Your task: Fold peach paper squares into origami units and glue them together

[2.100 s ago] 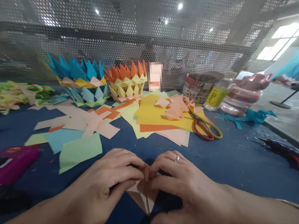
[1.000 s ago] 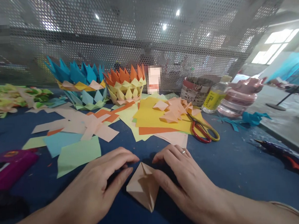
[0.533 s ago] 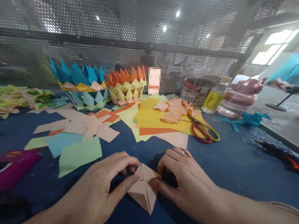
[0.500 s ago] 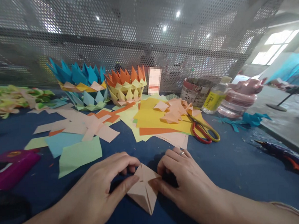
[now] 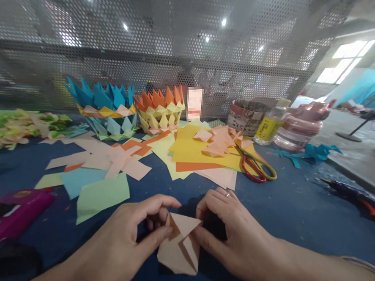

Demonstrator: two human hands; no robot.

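Note:
A folded peach paper piece (image 5: 180, 247) is lifted a little off the blue table (image 5: 293, 202), near its front edge. My left hand (image 5: 129, 233) pinches its left side between thumb and fingers. My right hand (image 5: 231, 227), with a ring on one finger, grips its right side with the thumb. Behind them lie a stack of yellow and orange sheets (image 5: 194, 150) and a small heap of folded peach pieces (image 5: 221, 140).
Red and yellow scissors (image 5: 255, 168) lie to the right of the sheets. Loose coloured paper (image 5: 97, 171), two paper baskets (image 5: 131, 108), a bottle (image 5: 269, 125), a pink jar (image 5: 301, 123), a magenta object (image 5: 17, 210) and a glue gun (image 5: 359, 195) surround them. Perforated mesh stands behind.
Both hands first pressed the piece flat, then drew apart. Now they pinch its two sides, and it has been raised off the table and partly opened.

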